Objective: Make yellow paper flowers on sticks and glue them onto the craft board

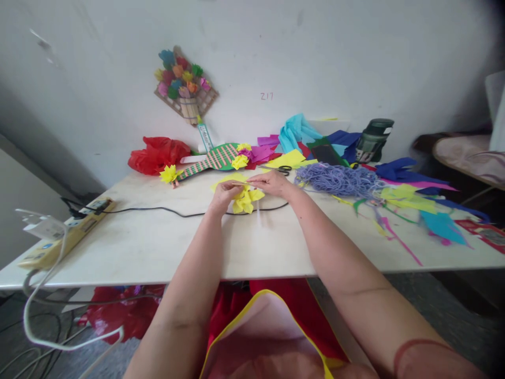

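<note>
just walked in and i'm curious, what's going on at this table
A person's left hand and right hand pinch a thin yellowish piece between them over a white table. A yellow paper flower shows just below it in view. Scissors lie beyond the right hand, with purple yarn to the right.

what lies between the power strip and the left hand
In the head view, a black cord lies on the tabletop between the power strip and left hand.

A red apron (300, 300) is worn, edged in yellow; its pale lining (268, 311) is exposed at the gaping top, and a yellow strap (328, 367) is attached. A dull reddish sleeve (428, 360) is cut short above the right elbow (371, 292). A small spot (300, 217) is seen on the right forearm (331, 234).
</note>
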Tool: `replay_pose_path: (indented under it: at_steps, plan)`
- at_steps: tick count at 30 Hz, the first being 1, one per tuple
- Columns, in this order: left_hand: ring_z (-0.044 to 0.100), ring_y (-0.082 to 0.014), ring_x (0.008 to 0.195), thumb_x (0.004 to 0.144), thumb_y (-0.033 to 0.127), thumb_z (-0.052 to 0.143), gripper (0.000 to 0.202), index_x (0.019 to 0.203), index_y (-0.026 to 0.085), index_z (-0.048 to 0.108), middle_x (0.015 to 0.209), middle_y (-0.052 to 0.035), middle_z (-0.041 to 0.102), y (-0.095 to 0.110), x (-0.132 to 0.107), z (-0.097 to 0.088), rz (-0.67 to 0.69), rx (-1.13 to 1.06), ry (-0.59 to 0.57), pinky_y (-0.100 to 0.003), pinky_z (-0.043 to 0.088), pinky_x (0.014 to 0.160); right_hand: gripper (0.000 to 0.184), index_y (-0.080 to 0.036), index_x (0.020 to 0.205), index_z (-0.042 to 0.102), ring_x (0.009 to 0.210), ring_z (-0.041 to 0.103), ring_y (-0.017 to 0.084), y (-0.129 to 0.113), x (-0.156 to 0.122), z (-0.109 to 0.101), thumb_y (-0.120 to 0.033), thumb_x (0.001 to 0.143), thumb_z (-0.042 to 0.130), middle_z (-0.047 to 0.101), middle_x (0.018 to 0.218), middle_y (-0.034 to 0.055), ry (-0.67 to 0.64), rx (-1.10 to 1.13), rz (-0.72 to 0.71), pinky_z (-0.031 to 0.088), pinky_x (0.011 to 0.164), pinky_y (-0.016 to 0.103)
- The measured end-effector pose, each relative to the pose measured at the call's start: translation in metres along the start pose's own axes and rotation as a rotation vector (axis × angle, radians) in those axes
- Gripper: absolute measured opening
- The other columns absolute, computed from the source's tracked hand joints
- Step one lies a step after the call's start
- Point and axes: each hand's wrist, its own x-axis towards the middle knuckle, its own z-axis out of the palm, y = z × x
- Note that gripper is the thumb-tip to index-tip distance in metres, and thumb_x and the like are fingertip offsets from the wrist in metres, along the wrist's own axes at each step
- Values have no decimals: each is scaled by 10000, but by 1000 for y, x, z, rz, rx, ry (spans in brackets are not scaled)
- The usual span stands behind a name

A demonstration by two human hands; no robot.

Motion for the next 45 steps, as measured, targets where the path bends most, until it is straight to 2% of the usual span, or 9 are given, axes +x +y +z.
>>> replay_pose_path:
  at_steps: [6,11,17,23,30,45]
  plan:
    - [517,-114,551,550,332,714,261,721,134,726,655,-36,680,1,-1,1,-23,-21,-12,-240,381,553,292,-286,1124,718,809,668,143,7,3,6,-334,876,570,766,953,-3,-18,18,-39,447,715,238]
    - [568,-137,577,545,328,724,245,709,147,719,623,-21,670,-5,2,-1,-52,-59,0,-245,417,579,291,-283,1135,712,887,689,155,10,4,8,-314,892,554,754,1037,1,-27,19,-85,473,754,241]
    - [625,-179,618,552,328,698,238,713,152,707,670,-45,697,-7,3,-2,-107,-100,-23,-276,470,609,297,-326,1158,694,964,689,164,6,3,7,-305,898,550,740,1086,-25,-28,-35,-67,488,786,250]
    - [626,-188,606,555,351,688,232,661,144,685,649,-56,696,-5,3,0,-113,-136,15,-292,482,609,309,-378,1169,679,1027,678,188,1,3,6,-315,904,534,714,1146,-46,-31,-126,-89,494,826,278]
    - [601,-170,574,529,353,722,234,633,146,683,618,-40,676,-9,5,0,-114,-126,54,-275,455,581,346,-365,1195,666,1061,669,206,-9,0,1,-252,901,524,700,1175,-22,-45,-250,-106,481,830,282]
    - [598,-162,578,511,356,764,265,650,143,690,636,-42,681,-12,6,-1,-106,-130,44,-274,451,594,350,-324,1180,688,1039,662,204,-15,-2,-4,-211,900,511,714,1161,12,-51,-334,-138,451,805,271]
